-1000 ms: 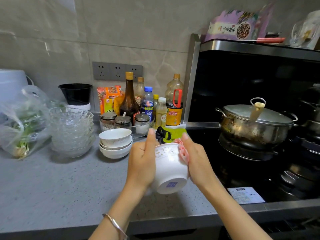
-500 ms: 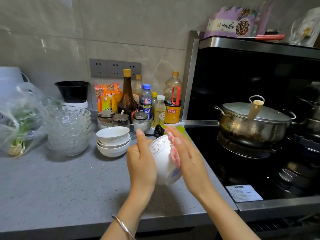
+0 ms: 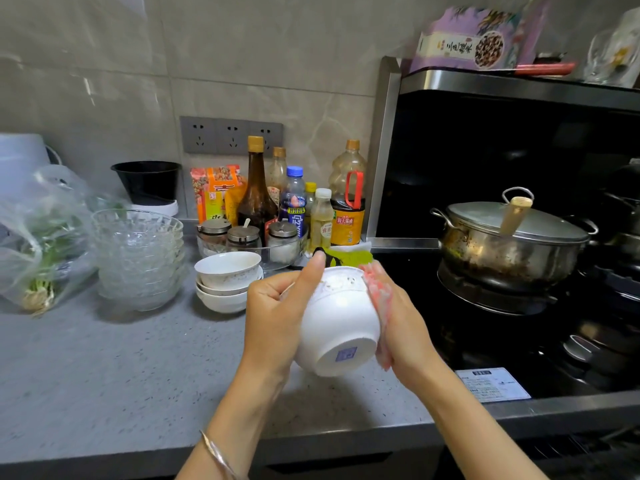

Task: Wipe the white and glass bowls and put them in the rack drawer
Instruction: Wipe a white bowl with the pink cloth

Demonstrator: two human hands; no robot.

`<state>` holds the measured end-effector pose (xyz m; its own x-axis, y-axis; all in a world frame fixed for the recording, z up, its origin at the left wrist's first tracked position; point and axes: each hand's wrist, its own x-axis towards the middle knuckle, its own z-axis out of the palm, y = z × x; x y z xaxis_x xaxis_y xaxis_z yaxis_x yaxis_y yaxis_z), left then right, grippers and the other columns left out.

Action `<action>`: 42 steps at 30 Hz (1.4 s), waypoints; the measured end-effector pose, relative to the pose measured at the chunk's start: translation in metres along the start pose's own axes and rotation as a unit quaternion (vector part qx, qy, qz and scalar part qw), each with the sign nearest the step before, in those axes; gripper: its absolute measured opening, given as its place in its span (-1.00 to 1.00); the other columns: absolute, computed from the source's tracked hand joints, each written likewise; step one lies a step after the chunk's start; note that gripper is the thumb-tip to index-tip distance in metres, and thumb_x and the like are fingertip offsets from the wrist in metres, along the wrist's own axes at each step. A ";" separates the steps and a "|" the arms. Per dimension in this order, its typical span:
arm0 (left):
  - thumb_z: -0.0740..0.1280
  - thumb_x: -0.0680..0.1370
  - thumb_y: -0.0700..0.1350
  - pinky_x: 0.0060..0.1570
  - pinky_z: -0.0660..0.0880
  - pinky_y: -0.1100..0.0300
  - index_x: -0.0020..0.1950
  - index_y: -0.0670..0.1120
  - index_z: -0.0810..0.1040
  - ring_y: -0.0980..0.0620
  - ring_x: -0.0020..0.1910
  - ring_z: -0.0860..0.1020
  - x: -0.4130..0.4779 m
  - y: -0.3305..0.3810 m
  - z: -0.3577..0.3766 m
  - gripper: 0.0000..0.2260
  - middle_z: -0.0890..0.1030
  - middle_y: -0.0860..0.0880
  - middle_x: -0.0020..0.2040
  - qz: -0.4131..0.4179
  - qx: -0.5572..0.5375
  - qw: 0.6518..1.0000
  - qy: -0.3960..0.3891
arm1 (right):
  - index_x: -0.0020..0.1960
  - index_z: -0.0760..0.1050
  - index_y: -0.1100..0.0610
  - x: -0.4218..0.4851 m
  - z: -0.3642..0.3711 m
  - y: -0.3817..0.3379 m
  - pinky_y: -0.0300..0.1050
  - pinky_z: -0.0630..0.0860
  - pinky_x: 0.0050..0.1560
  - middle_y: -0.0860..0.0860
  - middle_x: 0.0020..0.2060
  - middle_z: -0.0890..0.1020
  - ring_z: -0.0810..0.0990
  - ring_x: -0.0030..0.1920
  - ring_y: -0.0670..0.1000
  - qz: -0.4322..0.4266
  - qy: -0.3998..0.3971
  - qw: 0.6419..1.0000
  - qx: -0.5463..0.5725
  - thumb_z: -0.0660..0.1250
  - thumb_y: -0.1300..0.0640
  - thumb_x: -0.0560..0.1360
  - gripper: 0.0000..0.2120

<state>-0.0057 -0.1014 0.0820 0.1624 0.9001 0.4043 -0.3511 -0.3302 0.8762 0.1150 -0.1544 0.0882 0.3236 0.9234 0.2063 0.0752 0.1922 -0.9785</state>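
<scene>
Closest in, my left grip (image 3: 277,317) is wrapped round the white bowl (image 3: 341,323), thumb up by its rim. The bowl is tipped foot-toward-me, lifted off the grey surface (image 3: 104,375). On the bowl's right side my right grip (image 3: 405,327) lies flat, fingers straight, pressing a pink cloth (image 3: 379,296) against its wall. Just behind-left of the bowl sits a stack of white bowls (image 3: 227,282), and further left of it the stacked glass bowls (image 3: 138,258). Far right of the bowl, a lidded steel pot (image 3: 509,244).
</scene>
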 end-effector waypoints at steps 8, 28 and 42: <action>0.23 0.46 0.17 -0.36 0.42 0.25 -0.41 -0.23 0.52 0.03 -0.44 0.52 0.004 -0.001 -0.012 -0.51 0.56 -0.13 -0.45 -0.020 0.075 0.990 -0.121 | -0.13 0.39 0.59 0.004 -0.010 0.002 -0.27 0.15 -0.66 0.35 -0.46 0.37 0.27 -0.61 0.03 -0.059 0.015 0.996 -0.065 0.15 -0.17 0.57 -0.28; 0.13 0.46 0.22 -0.45 0.36 0.19 -0.46 -0.27 0.45 0.05 -0.51 0.44 -0.006 -0.020 0.016 -0.41 0.45 -0.21 -0.53 0.022 0.088 0.991 0.097 | 0.47 0.27 -0.08 -0.015 0.024 0.033 -0.03 0.11 0.48 -0.15 0.46 0.30 0.15 0.50 -0.14 -0.368 0.064 0.826 -0.421 -0.08 -0.05 0.65 -0.57; 0.03 0.48 0.40 -0.45 0.35 0.06 -0.57 -0.13 0.37 -0.02 -0.52 0.43 -0.011 -0.021 0.016 -0.31 0.44 -0.16 -0.57 0.026 0.106 0.989 0.102 | 0.46 0.29 -0.07 -0.007 0.022 0.029 -0.12 0.16 0.46 -0.16 0.43 0.35 0.19 0.48 -0.18 -0.353 0.066 0.845 -0.396 -0.04 -0.01 0.64 -0.58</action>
<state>0.0151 -0.1088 0.0631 -0.0472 0.9117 0.4082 -0.1498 -0.4105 0.8995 0.0945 -0.1483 0.0581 0.0331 0.6154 0.7875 0.8843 0.3492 -0.3100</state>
